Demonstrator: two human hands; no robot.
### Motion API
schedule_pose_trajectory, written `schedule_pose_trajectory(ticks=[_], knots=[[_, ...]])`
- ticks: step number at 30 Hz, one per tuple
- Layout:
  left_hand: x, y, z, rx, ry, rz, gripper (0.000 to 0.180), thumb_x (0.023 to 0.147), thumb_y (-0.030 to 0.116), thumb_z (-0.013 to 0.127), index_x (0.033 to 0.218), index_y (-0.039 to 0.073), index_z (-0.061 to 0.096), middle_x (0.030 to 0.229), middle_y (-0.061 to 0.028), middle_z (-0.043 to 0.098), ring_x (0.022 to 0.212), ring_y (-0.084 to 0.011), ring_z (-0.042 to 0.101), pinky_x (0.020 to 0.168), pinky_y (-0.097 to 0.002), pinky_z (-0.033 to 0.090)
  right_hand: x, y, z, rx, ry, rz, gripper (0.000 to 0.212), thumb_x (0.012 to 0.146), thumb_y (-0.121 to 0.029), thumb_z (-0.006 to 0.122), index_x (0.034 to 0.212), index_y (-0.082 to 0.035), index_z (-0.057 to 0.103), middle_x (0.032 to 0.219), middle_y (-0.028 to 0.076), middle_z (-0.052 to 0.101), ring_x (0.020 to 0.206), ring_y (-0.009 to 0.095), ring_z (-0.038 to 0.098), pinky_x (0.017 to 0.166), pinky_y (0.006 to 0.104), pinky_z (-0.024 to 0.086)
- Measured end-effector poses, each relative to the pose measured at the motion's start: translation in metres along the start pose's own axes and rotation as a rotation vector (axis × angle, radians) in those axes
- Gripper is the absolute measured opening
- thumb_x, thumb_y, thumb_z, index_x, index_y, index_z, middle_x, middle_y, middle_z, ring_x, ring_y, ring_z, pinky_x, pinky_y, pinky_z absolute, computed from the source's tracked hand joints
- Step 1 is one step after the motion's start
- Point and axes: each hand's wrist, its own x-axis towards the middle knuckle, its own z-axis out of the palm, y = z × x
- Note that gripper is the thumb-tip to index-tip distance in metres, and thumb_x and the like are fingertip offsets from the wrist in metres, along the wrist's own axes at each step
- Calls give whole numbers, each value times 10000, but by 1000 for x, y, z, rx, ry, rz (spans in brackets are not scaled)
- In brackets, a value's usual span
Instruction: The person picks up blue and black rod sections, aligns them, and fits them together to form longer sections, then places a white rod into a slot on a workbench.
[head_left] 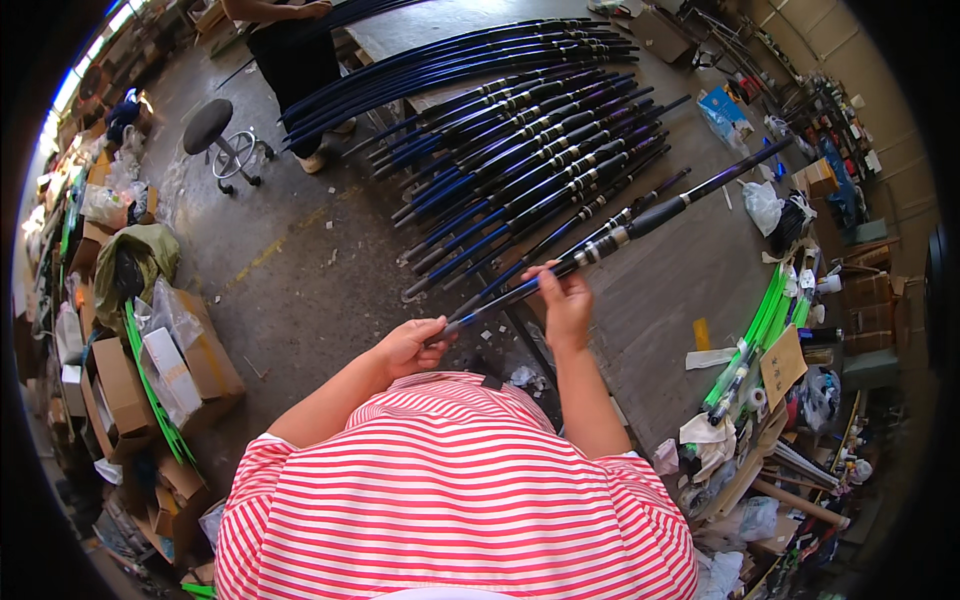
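A dark fishing rod (657,215) with a black grip, silver rings and a blue section slants across in front of me, its butt pointing up to the right. My left hand (413,346) is closed round its thin lower-left end. Farther along, my right hand (564,302) pinches the blue section just below the silver fittings, thumb and fingers together. Just beyond my hands, many similar fishing rods (540,150) lie side by side on the grey table (680,290), their blue ends sticking out over its left edge.
At the far left stands a person (295,60) beside a black round stool (208,126) on wheels. Cardboard boxes (205,345) line the left side. Bundles of green rods (760,315), a brown card (783,366) and plastic bags (762,207) lie along the table's right side.
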Motion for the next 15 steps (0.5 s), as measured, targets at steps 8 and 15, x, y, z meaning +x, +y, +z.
schedule_pose_trajectory(ticks=[8,15], knots=[[-72,33,-9,487,106,190,403,892,337,496,714,-1,623,452,3,441,349,-68,339,344,-213,210,-31,-61,40,193,-296,-271,639,771,-461,572,1201,-18,411,1202,173,469,1096,251,474,956,380,356],[-158,48,-123,791,830,549,360,796,304,589,535,60,545,491,21,433,379,-68,359,362,-242,265,-14,-101,-41,650,462,-289,386,883,-397,469,980,-38,569,963,138,612,884,234,608,820,370,515]])
